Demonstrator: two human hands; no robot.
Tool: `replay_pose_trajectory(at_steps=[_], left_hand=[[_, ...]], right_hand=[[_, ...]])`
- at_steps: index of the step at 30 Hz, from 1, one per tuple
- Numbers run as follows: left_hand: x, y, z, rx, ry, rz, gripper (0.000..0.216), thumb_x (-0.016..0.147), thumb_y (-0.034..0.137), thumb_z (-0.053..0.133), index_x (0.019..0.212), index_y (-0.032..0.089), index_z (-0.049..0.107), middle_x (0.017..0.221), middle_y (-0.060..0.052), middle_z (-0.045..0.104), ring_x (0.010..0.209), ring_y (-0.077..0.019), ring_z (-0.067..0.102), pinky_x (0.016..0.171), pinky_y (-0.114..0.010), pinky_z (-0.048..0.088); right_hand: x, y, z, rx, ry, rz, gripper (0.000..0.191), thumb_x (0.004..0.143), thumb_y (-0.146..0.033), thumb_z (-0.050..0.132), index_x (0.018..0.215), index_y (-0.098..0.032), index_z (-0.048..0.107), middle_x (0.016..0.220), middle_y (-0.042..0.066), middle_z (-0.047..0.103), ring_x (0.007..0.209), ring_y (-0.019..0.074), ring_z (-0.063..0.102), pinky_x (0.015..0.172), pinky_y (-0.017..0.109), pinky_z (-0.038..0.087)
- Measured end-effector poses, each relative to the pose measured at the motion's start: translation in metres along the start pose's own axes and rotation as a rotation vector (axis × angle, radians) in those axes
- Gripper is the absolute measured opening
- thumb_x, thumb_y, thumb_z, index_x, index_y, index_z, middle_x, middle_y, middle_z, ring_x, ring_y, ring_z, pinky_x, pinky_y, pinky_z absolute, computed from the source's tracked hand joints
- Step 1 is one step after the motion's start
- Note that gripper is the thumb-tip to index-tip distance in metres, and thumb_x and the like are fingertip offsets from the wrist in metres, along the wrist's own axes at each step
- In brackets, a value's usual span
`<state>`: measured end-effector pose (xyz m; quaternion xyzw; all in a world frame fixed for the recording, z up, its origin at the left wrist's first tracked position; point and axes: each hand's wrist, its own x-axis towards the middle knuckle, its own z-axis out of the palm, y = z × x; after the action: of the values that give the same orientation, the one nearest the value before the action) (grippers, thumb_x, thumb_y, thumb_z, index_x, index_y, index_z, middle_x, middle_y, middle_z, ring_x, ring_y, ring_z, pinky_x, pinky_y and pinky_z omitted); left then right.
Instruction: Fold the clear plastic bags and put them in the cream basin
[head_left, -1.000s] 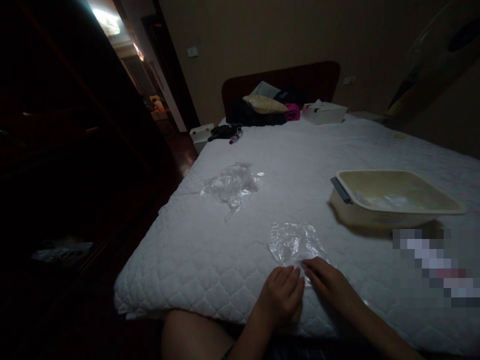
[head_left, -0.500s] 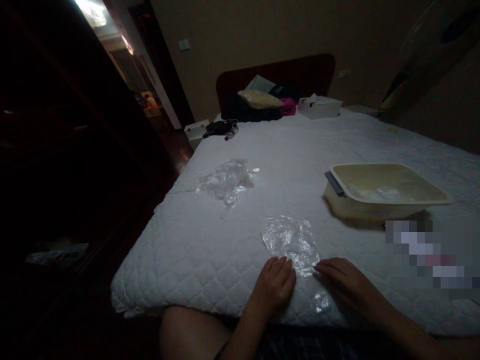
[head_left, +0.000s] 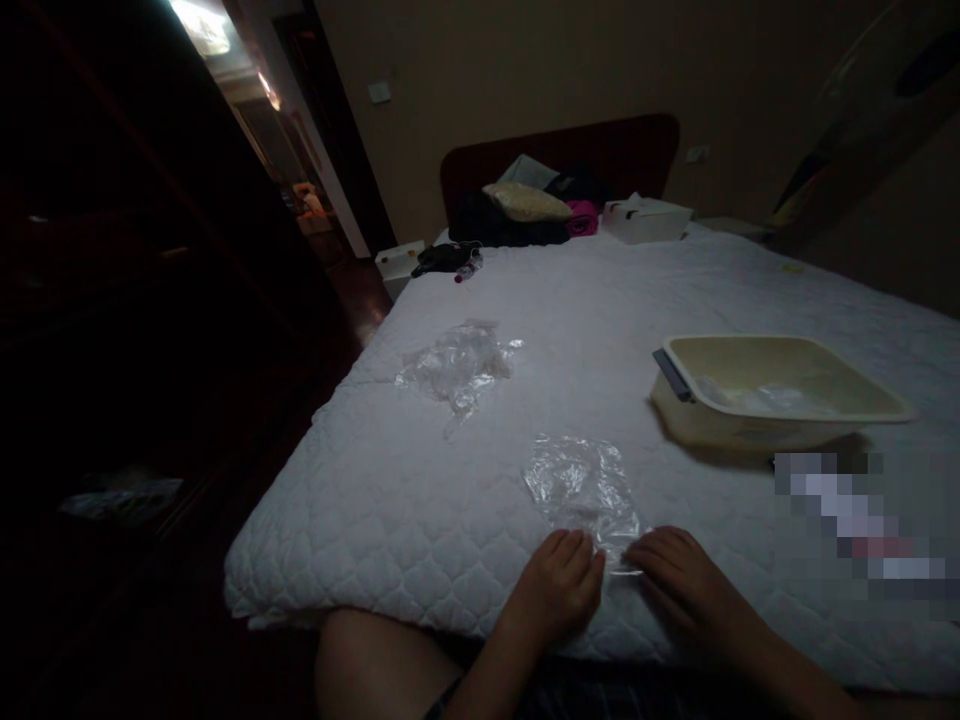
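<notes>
A clear, crinkled plastic bag (head_left: 577, 480) lies spread on the white quilted bed (head_left: 360, 510) in front of me. My left hand (head_left: 564, 585) rests at the bag's near edge, fingers curled together on it; the fingertips are partly hidden. At the near right corner of the same bag, my right hand (head_left: 686, 585) has its thumb and fingers closed on the film. Farther up to the left sits a loose heap of clear plastic bags (head_left: 457, 368).
A cream plastic tub (head_left: 765, 432) with a grey handle clip stands at the right, clear plastic inside it. Near it lies a blurred-out item (head_left: 862, 525). Toward the headboard (head_left: 622, 150) are a pillow (head_left: 529, 202), dark cloth, a pink roll (head_left: 582, 218) and a white box (head_left: 646, 221).
Both hands have shifted slightly toward me, and the bag's near edge has come with them. The small shiny piece of plastic beside my right hand is no longer visible.
</notes>
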<state>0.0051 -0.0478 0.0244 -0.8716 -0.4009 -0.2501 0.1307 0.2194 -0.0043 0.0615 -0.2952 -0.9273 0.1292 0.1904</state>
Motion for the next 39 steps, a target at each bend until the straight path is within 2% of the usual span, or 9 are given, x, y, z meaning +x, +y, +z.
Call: replay_pose_trajectory(at_steps=[6, 10, 17, 20, 24, 27, 30, 34, 39], left_hand=[[0.0, 0.002, 0.004, 0.028, 0.05, -0.003, 0.019, 0.081, 0.016, 0.05, 0.096, 0.012, 0.06, 0.101, -0.009, 0.065, 0.097, -0.0206, 0.059, 0.087, -0.035, 0.046], [-0.001, 0.001, 0.004, 0.05, 0.028, 0.012, 0.021, 0.082, 0.015, 0.048, 0.099, 0.012, 0.059, 0.103, -0.01, 0.065, 0.1, -0.0207, 0.058, 0.089, -0.035, 0.046], [-0.005, -0.001, 0.006, 0.088, 0.051, 0.04, 0.02, 0.082, 0.017, 0.048, 0.099, 0.013, 0.059, 0.11, -0.01, 0.063, 0.109, -0.0213, 0.053, 0.097, -0.038, 0.039], [-0.006, 0.0, 0.004, 0.076, 0.096, 0.045, 0.024, 0.082, 0.019, 0.048, 0.103, 0.013, 0.059, 0.119, -0.01, 0.058, 0.118, -0.0231, 0.046, 0.101, -0.04, 0.034], [-0.001, 0.005, 0.0, 0.022, 0.015, 0.029, 0.038, 0.084, 0.03, 0.045, 0.116, 0.012, 0.053, 0.13, -0.012, 0.049, 0.124, -0.0251, 0.039, 0.104, -0.042, 0.03], [0.003, 0.007, -0.001, 0.0, -0.067, 0.013, 0.04, 0.086, 0.03, 0.042, 0.119, 0.01, 0.05, 0.131, -0.012, 0.048, 0.125, -0.025, 0.037, 0.105, -0.041, 0.029], [0.004, 0.007, 0.001, -0.039, -0.1, -0.026, 0.04, 0.087, 0.031, 0.041, 0.119, 0.01, 0.05, 0.129, -0.013, 0.049, 0.126, -0.0256, 0.037, 0.105, -0.041, 0.028], [0.004, 0.006, 0.002, -0.084, -0.122, -0.093, 0.04, 0.087, 0.034, 0.042, 0.118, 0.011, 0.05, 0.131, -0.014, 0.047, 0.128, -0.0266, 0.033, 0.105, -0.042, 0.028], [0.005, 0.007, 0.001, -0.102, -0.124, -0.096, 0.039, 0.087, 0.033, 0.041, 0.118, 0.011, 0.05, 0.131, -0.013, 0.047, 0.128, -0.0265, 0.033, 0.106, -0.043, 0.027]], right_hand=[[0.013, 0.005, 0.011, 0.033, 0.119, 0.137, 0.018, 0.087, -0.028, 0.048, 0.099, -0.022, 0.059, 0.086, 0.005, 0.066, 0.082, 0.0191, 0.059, 0.08, 0.039, 0.044], [0.025, 0.006, 0.016, 0.011, 0.167, 0.239, 0.02, 0.085, -0.03, 0.05, 0.1, -0.019, 0.058, 0.086, 0.006, 0.066, 0.081, 0.0203, 0.059, 0.077, 0.037, 0.044], [0.039, 0.004, 0.013, -0.078, 0.062, 0.193, 0.013, 0.085, -0.021, 0.047, 0.083, -0.02, 0.06, 0.077, 0.004, 0.064, 0.075, 0.0193, 0.058, 0.075, 0.037, 0.042], [0.039, 0.003, 0.014, -0.053, 0.062, 0.186, 0.015, 0.087, -0.021, 0.046, 0.087, -0.02, 0.061, 0.08, 0.004, 0.065, 0.078, 0.0192, 0.059, 0.076, 0.037, 0.042], [0.033, 0.007, 0.007, 0.038, 0.151, 0.176, 0.018, 0.087, -0.026, 0.045, 0.098, -0.021, 0.059, 0.092, 0.006, 0.066, 0.088, 0.0197, 0.059, 0.08, 0.036, 0.044], [0.021, 0.02, -0.005, 0.054, 0.174, 0.181, 0.021, 0.087, -0.028, 0.045, 0.1, -0.021, 0.06, 0.095, 0.007, 0.066, 0.09, 0.0209, 0.059, 0.081, 0.038, 0.046], [0.004, 0.038, -0.014, 0.056, 0.114, 0.187, 0.023, 0.087, -0.026, 0.044, 0.102, -0.022, 0.061, 0.097, 0.008, 0.065, 0.09, 0.021, 0.059, 0.079, 0.038, 0.048], [-0.02, 0.055, -0.008, 0.037, 0.052, 0.145, 0.03, 0.087, -0.022, 0.041, 0.113, -0.026, 0.058, 0.109, 0.008, 0.061, 0.098, 0.0212, 0.057, 0.082, 0.04, 0.048], [-0.023, 0.051, -0.002, 0.03, 0.021, 0.055, 0.03, 0.087, -0.023, 0.045, 0.114, -0.028, 0.057, 0.116, 0.009, 0.059, 0.104, 0.0223, 0.055, 0.085, 0.043, 0.046]])
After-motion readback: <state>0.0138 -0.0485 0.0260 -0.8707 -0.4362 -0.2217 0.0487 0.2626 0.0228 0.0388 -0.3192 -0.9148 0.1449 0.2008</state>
